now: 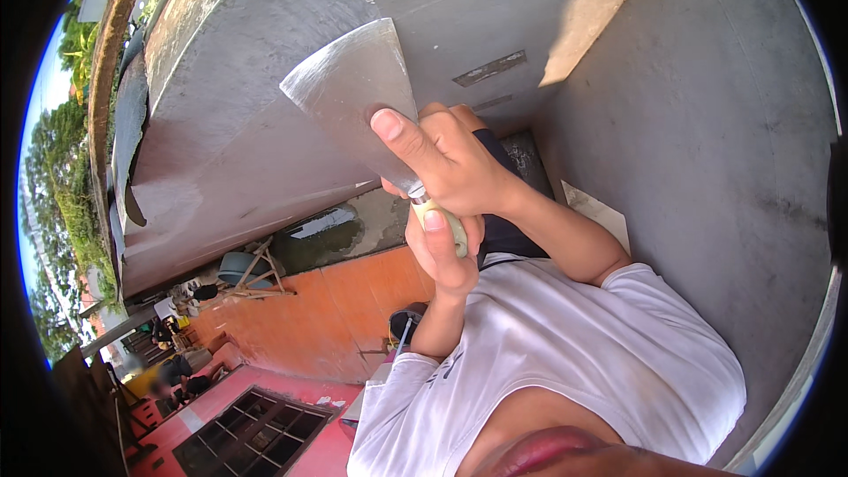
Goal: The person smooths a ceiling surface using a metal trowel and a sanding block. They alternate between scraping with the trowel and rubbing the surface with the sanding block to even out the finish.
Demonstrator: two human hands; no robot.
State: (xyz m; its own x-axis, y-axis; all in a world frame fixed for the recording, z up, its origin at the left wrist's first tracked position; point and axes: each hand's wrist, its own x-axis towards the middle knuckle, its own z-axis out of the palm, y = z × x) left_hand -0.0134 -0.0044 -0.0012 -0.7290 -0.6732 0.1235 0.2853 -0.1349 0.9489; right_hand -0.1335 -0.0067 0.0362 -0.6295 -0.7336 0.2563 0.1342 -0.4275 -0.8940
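Observation:
A putty knife (346, 79) with a wide, fan-shaped metal blade and a pale handle is raised in front of me, its broad edge pointing up and to the left. My left hand (444, 258) is wrapped round the handle, its thumb lying along it near the metal collar. Just above, my right hand (464, 163) pinches the blade, thumb flat on the near face and the other fingers mostly hidden behind. Behind the blade stretches a smooth grey wall (238, 150); whether the blade touches it I cannot tell.
Another grey wall (707, 141) rises close on my right, with a narrow slot (490, 69) in the grey surface ahead. Left are a wooden stand (263, 269), a blue-grey tub (240, 271), an orange wall (327, 300) and a barred window (252, 433). A person (172, 375) is farther off.

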